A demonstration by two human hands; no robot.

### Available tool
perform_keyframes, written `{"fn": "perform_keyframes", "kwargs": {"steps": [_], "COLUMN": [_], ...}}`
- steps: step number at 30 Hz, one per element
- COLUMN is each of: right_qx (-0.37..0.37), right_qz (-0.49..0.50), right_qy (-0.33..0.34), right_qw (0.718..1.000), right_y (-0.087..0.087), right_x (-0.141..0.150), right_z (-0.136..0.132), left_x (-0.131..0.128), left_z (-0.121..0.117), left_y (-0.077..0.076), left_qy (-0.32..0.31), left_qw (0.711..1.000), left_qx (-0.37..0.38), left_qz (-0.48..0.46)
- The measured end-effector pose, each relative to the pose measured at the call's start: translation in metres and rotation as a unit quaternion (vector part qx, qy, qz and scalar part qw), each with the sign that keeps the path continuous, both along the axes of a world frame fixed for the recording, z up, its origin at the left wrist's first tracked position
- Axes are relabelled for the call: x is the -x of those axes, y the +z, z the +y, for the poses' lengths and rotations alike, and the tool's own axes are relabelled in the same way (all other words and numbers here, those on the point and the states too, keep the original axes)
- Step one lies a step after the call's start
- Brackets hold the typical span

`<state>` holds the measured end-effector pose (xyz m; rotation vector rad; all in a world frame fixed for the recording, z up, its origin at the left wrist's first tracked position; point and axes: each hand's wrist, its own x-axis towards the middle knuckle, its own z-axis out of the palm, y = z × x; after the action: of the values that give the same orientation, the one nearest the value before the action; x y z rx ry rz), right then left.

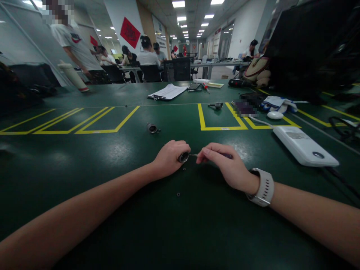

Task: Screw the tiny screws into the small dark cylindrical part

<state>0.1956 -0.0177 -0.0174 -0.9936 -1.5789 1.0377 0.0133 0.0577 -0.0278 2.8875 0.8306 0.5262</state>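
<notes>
**On a green tabletop: a metal cup in the left hand, a slim tool in the right hand**

The metal cup is a small hollow part, its round open mouth visible at the edge of the left fist. The left hand lies on the cup's left side, its fingers curled close together around the body. The right hand lies to the right of the cup; its thumb and fingers pinch the slim tool, whose thin shaft points toward the cup and whose dark handle shows behind the thumb. Whether the tip touches the cup cannot be told. A pale wristband encircles the right wrist.

Just on the wearer's side of the cup lie tiny pieces, too small to identify; farther in that direction lies a small dark ring. Beyond the cup and to its left rests a second metal part. Beyond the cup and to its right, a third metal part lies between lines of yellow tape. Well beyond the cup lies a clipboard bearing white paper. Well to the right of the cup lies a white device with a dark round detail on its upper face.
</notes>
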Motion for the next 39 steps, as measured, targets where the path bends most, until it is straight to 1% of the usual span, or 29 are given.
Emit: {"fn": "perform_keyframes", "kwargs": {"steps": [3, 5, 6, 8, 10, 12, 14, 15, 17, 20, 22, 28, 32, 35, 37, 39], "right_qx": [0.096, 0.143, 0.152, 0.131, 0.075, 0.031, 0.021, 0.028, 0.055, 0.119, 0.149, 0.183, 0.180, 0.180, 0.171, 0.148], "right_qz": [0.125, 0.175, 0.185, 0.170, 0.113, 0.047, 0.018, 0.025, 0.070, 0.145, 0.172, 0.190, 0.208, 0.244, 0.267, 0.256], "right_qy": [0.023, 0.035, 0.034, 0.021, 0.000, -0.012, -0.010, -0.008, 0.001, 0.012, 0.018, 0.025, 0.026, -0.007, -0.046, -0.086], "right_qw": [0.987, 0.974, 0.970, 0.976, 0.991, 0.998, 1.000, 0.999, 0.996, 0.982, 0.974, 0.964, 0.961, 0.953, 0.947, 0.951], "right_y": [-0.008, -0.012, -0.013, -0.011, -0.006, -0.001, 0.001, 0.001, -0.003, -0.008, -0.010, -0.008, -0.009, -0.008, -0.007, -0.006], "right_x": [-0.003, -0.004, -0.004, -0.003, -0.001, 0.001, 0.001, 0.001, 0.000, -0.002, -0.003, -0.004, -0.004, -0.003, -0.001, 0.000], "right_z": [0.007, 0.010, 0.011, 0.009, 0.005, 0.002, 0.001, 0.001, 0.004, 0.009, 0.011, 0.011, 0.012, 0.013, 0.013, 0.013], "left_x": [0.001, 0.001, 0.001, 0.001, 0.000, 0.000, 0.000, 0.000, 0.000, 0.000, 0.000, 0.001, 0.002, 0.004, 0.005, 0.007], "left_z": [-0.001, -0.001, 0.000, 0.000, 0.000, 0.000, 0.000, -0.001, -0.002, -0.003, -0.003, -0.003, -0.002, -0.001, 0.000, 0.000], "left_y": [0.000, 0.000, -0.001, -0.001, -0.001, 0.000, 0.001, 0.001, 0.002, 0.003, 0.003, 0.002, 0.002, 0.001, -0.001, -0.002], "left_qy": [-0.003, -0.008, -0.013, -0.019, -0.016, -0.013, -0.014, -0.013, -0.011, -0.009, -0.009, -0.019, -0.015, 0.004, 0.039, 0.084], "left_qw": [1.000, 1.000, 1.000, 1.000, 1.000, 1.000, 1.000, 0.999, 0.999, 0.999, 0.999, 0.999, 1.000, 1.000, 0.998, 0.993], "left_qx": [0.004, 0.007, 0.007, 0.004, 0.000, -0.005, -0.011, -0.014, -0.017, -0.014, -0.011, -0.019, -0.013, 0.015, 0.039, 0.051], "left_qz": [-0.009, -0.012, -0.011, -0.004, 0.003, 0.011, 0.023, 0.027, 0.032, 0.031, 0.030, 0.021, 0.018, 0.005, -0.025, -0.070]}}
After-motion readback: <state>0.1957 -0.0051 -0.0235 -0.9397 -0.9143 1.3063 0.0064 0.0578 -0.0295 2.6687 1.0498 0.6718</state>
